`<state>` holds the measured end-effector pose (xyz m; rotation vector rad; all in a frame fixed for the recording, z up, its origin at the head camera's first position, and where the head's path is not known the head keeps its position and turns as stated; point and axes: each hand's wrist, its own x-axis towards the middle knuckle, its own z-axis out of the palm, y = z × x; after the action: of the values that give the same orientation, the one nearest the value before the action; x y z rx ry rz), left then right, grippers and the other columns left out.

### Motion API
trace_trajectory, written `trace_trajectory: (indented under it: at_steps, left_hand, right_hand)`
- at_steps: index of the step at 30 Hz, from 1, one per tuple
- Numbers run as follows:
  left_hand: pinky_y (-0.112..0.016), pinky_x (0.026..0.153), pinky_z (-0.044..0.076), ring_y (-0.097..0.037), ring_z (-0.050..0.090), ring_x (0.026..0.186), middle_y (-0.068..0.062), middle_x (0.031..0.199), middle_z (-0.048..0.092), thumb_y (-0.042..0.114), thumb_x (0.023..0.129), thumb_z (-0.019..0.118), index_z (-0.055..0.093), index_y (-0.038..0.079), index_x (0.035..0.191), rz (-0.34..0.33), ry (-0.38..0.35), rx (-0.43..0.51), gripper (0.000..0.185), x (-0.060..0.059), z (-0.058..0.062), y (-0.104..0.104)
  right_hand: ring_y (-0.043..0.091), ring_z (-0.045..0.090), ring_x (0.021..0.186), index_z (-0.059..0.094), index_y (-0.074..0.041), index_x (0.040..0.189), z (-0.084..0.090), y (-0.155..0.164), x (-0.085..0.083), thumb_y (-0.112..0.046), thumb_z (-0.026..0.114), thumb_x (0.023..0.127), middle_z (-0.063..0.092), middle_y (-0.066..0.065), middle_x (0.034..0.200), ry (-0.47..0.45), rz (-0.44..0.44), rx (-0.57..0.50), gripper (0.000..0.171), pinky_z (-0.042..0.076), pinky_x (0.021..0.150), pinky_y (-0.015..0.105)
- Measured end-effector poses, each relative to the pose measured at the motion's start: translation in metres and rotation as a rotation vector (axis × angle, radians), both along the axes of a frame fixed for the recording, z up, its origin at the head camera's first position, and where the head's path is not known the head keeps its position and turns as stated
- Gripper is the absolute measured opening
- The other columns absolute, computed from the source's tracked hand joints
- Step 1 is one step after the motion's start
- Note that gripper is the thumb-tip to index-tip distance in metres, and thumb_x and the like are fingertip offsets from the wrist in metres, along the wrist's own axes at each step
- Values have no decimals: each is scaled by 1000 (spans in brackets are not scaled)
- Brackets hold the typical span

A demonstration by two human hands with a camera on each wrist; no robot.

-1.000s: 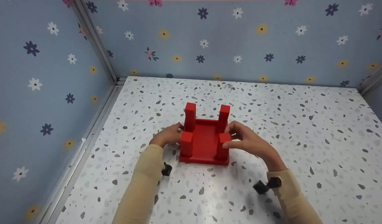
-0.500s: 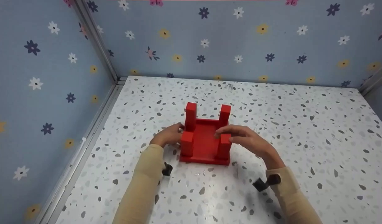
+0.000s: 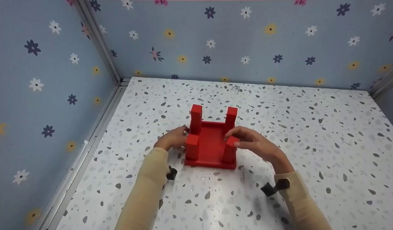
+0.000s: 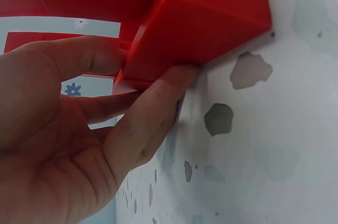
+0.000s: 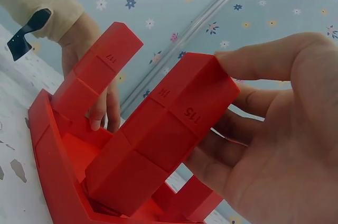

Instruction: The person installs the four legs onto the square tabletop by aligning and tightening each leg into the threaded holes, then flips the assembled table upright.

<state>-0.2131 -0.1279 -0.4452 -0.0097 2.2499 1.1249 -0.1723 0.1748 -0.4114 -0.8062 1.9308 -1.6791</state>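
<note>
A small red table [image 3: 211,147] lies upside down, its square legs pointing up from a rimmed panel. My left hand [image 3: 173,138] holds the panel's left side; in the left wrist view its fingers [image 4: 150,113] curl against the red edge near the tabletop surface. With thumb and fingers, my right hand [image 3: 259,144] pinches the top of the near right leg [image 3: 229,153]. That leg leans a little in its corner, and the right wrist view shows numbers pressed into its faces [image 5: 163,129]. Another leg [image 5: 97,73] stands beyond it there.
The speckled white tabletop [image 3: 295,127] carries everything. Blue flowered panels [image 3: 241,41] rise at the back and left, joined by a metal frame post [image 3: 100,41]. Black brackets [image 3: 274,187] jut from the wrists.
My right hand has shifted from the side of the near right leg up to its top, and that leg has twisted and tilted slightly. The left hand stays put.
</note>
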Motion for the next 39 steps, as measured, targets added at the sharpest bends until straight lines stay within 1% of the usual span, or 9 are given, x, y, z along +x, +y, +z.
trace_trajectory:
  at_steps: [8, 12, 15, 20, 24, 27, 30, 35, 39]
  left_hand:
    - [-35, 81, 55, -23, 64, 96, -12, 130, 52, 25, 90, 59, 41, 11, 138, -3, 7, 12, 53, 2, 3, 1]
    - [-34, 81, 56, -22, 64, 95, -12, 131, 51, 25, 91, 58, 41, 10, 138, -7, 7, 12, 53, 1, 3, 0]
    - [-34, 81, 56, -22, 63, 95, -13, 130, 51, 24, 90, 58, 40, 10, 139, -8, -1, 6, 54, 0, 2, 0]
    - [-34, 82, 55, -22, 63, 95, -13, 131, 51, 23, 90, 59, 40, 10, 139, -3, -9, 14, 55, -1, 2, 0]
    - [-34, 82, 55, -22, 64, 94, -12, 132, 50, 23, 89, 60, 40, 10, 138, -4, -7, 21, 55, 0, 1, 0]
    - [-34, 83, 54, -22, 63, 94, -12, 133, 49, 23, 89, 60, 39, 11, 139, -6, -8, 13, 55, 0, 1, 0]
    - [-34, 83, 54, -22, 63, 95, -11, 133, 49, 24, 89, 60, 40, 11, 139, -8, -6, 2, 55, 0, 1, 0]
    - [-37, 88, 51, -22, 62, 96, -11, 129, 53, 26, 89, 58, 42, 12, 137, -21, 21, -40, 52, 2, 2, 1]
    - [-39, 91, 49, -22, 61, 97, -10, 127, 55, 29, 89, 58, 43, 12, 136, -30, 41, -69, 52, 3, 3, 2]
  right_hand:
    - [19, 54, 91, 52, -4, 110, -1, -3, 0, -11, 67, 87, 56, 8, 99, -57, -103, 47, 29, 49, 80, 32]
    - [22, 54, 91, 51, -6, 108, 2, -5, 2, -13, 70, 85, 54, 9, 98, -57, -123, 83, 32, 50, 80, 33]
    - [26, 54, 99, 51, -6, 112, 3, -6, 3, -15, 71, 85, 53, 11, 106, -46, -124, 112, 35, 50, 84, 35]
    - [26, 55, 108, 54, -7, 122, 2, -3, 2, -18, 59, 93, 53, 16, 123, 38, -75, 105, 31, 48, 92, 35]
    - [24, 54, 115, 56, -4, 127, 0, -2, 1, -14, 48, 98, 56, 16, 128, 96, 24, 19, 32, 44, 98, 34]
    - [31, 53, 117, 56, 3, 127, -2, -3, -1, -7, 45, 97, 57, 20, 126, 81, 111, -67, 33, 44, 99, 36]
    - [35, 54, 114, 55, 6, 126, -2, -4, -2, -6, 44, 97, 58, 24, 121, 50, 141, -98, 33, 46, 96, 37]
    - [27, 55, 109, 54, 1, 124, -1, -3, -1, -12, 52, 96, 58, 17, 118, -14, 71, -27, 31, 48, 91, 36]
    - [22, 55, 105, 54, -1, 119, 0, -2, 1, -12, 57, 94, 57, 12, 114, -22, 3, 34, 28, 48, 90, 38]
